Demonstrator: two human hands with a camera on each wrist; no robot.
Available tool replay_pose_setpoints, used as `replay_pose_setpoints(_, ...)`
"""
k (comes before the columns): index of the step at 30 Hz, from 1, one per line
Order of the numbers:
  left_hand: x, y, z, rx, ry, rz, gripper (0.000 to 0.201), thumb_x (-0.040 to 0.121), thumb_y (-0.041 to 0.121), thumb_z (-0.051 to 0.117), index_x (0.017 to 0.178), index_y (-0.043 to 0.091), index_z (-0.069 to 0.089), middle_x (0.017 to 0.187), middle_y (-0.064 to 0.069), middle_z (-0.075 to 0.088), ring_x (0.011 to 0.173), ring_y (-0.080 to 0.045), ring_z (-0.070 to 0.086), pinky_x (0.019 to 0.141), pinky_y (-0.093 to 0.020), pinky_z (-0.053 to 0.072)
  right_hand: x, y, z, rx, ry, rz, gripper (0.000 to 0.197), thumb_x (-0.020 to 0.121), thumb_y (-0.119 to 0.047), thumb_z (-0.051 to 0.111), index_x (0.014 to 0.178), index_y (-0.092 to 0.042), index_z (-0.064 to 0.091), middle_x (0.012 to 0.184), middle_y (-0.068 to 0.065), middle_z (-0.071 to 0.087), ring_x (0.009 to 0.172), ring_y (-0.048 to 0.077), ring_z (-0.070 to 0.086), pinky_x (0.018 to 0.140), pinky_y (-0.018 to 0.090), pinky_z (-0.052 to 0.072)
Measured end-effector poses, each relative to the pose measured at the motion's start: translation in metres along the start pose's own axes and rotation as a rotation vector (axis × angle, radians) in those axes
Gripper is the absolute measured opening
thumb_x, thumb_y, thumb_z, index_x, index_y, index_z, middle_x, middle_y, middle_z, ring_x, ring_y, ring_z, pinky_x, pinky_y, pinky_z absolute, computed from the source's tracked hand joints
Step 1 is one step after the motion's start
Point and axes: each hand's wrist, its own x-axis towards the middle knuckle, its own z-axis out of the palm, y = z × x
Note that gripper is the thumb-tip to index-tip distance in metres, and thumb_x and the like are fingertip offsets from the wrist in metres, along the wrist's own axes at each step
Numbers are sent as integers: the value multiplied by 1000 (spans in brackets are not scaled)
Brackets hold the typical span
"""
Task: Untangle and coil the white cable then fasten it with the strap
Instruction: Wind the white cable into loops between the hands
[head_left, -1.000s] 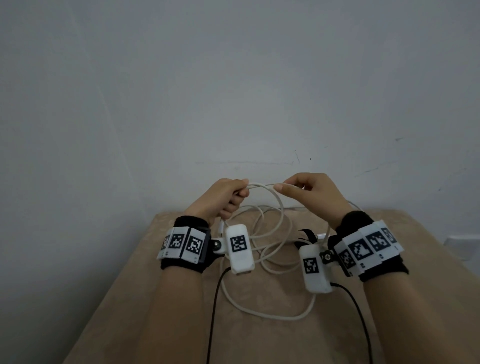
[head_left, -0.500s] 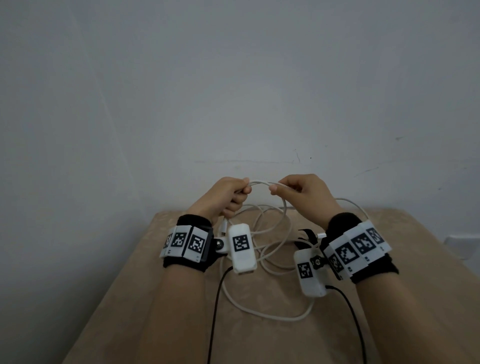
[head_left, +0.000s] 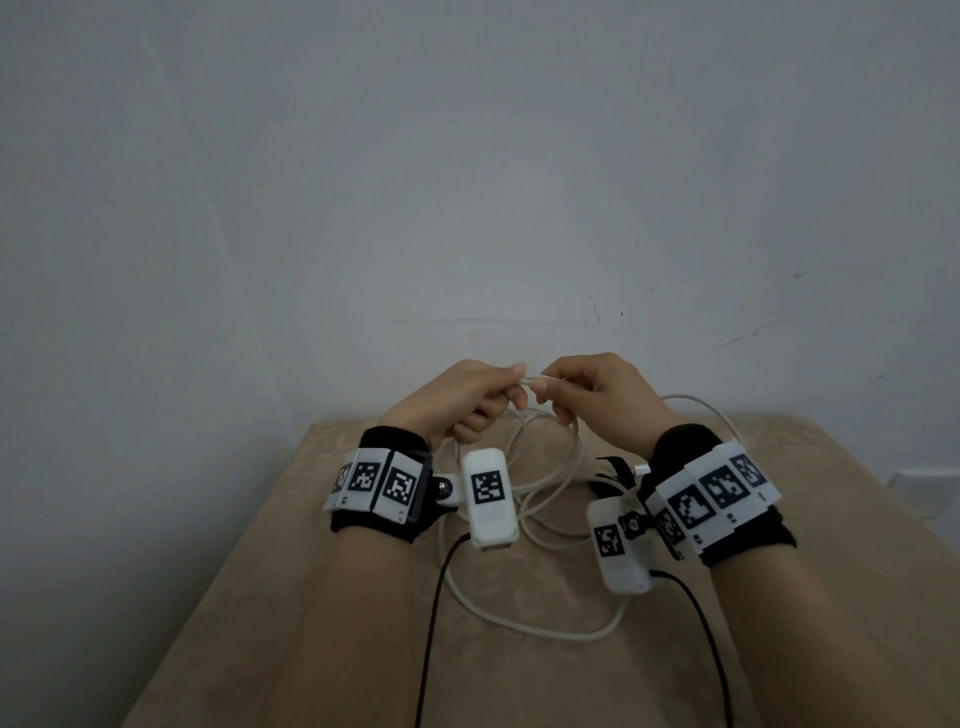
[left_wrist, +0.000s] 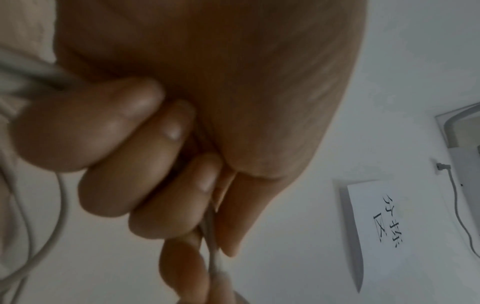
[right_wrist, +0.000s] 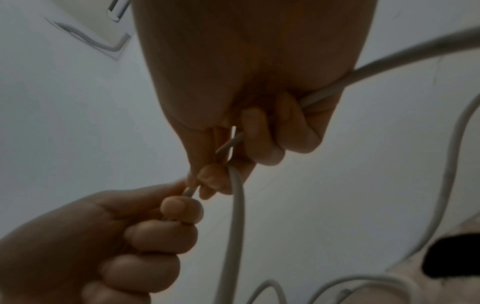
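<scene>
Hands raised over tan desk (head_left: 363, 597): left hand (head_left: 457, 400) and right hand (head_left: 602, 395) almost touching, each grip curled tight, pinching white cable (head_left: 545, 631). Cable loops hang tangled down onto desk. Black strap (head_left: 618, 470) by right wrist.

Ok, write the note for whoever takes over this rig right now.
Left hand: pinches the white cable, raised above the table.
Right hand: grips the same cable close beside it; fingertips nearly meet.
Cable: loose loops hang between the wrists and trail onto the table.
Black strap: by the right wrist, unfastened.
Done: some loops gathered.
Left: finish coiling, fasten strap.
</scene>
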Motion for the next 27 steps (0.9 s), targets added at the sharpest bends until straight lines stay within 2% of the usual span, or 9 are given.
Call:
replay_pose_setpoints(3,-1,0,1,-13,-18,46,39,101,34,41,67,16,47,45,12,25,35,-2,16,33,-14,13,0,0,0,37,11,-9,26,88,-45,60,67,-31,65,52,-10,59,57,11,53,68,37,47)
replay_pose_setpoints(5,-1,0,1,-47,-6,79,40,102,34,40,66,18,43,46,12,26,36,-2,16,33,-14,12,0,-2,0,77,26,-9,26,88,-45,59,67,-32,66,51,-10,57,55,10,52,66,34,47)
replay_pose_setpoints(7,-2,1,0,-92,24,106,40,102,34,40,65,18,41,47,12,26,36,-2,16,33,-14,12,-1,-5,-1,127,38,-7,27,91,-41,57,70,-28,68,52,-9,54,52,6,47,61,24,42)
replay_pose_setpoints(9,-2,1,-2,-154,49,129,40,102,34,39,65,18,40,48,12,24,36,-1,15,33,-13,12,-3,-8,-5,184,62,-6,30,94,-36,54,75,-19,71,54,-6,53,47,0,43,53,12,36)
replay_pose_setpoints(11,-2,1,-4,-211,69,150,40,102,34,38,66,18,39,48,12,24,36,-1,15,32,-13,12,-4,-10,-9,240,87,4,33,96,-33,52,79,-12,72,56,-4,53,42,-1,41,47,6,32)
replay_pose_setpoints(13,-2,1,-5,-267,91,169,39,102,34,38,66,18,39,48,12,23,37,-1,15,32,-14,12,-4,-11,-11,300,90,23,35,97,-31,49,82,-9,72,57,-3,53,40,1,39,43,7,30)
replay_pose_setpoints(15,-1,1,-6,-337,113,181,39,102,34,39,66,19,39,48,12,23,37,-1,15,33,-14,11,-5,-11,-11,380,76,45,37,99,-30,45,86,-8,72,59,-2,53,40,5,32,39,13,26)
replay_pose_setpoints(19,1,1,-8,-479,155,192,40,101,35,40,66,19,38,48,12,24,35,0,16,34,-15,9,-5,-12,-13,473,42,83,37,101,-26,40,91,-7,71,62,-3,53,39,7,26,40,17,20)
replay_pose_setpoints(27,2,-1,-9,-600,116,157,40,102,36,37,67,18,37,46,11,25,33,-1,19,34,-14,13,-3,-10,-9,486,70,97,29,98,-20,50,75,-13,67,57,-7,53,38,4,28,39,16,22)
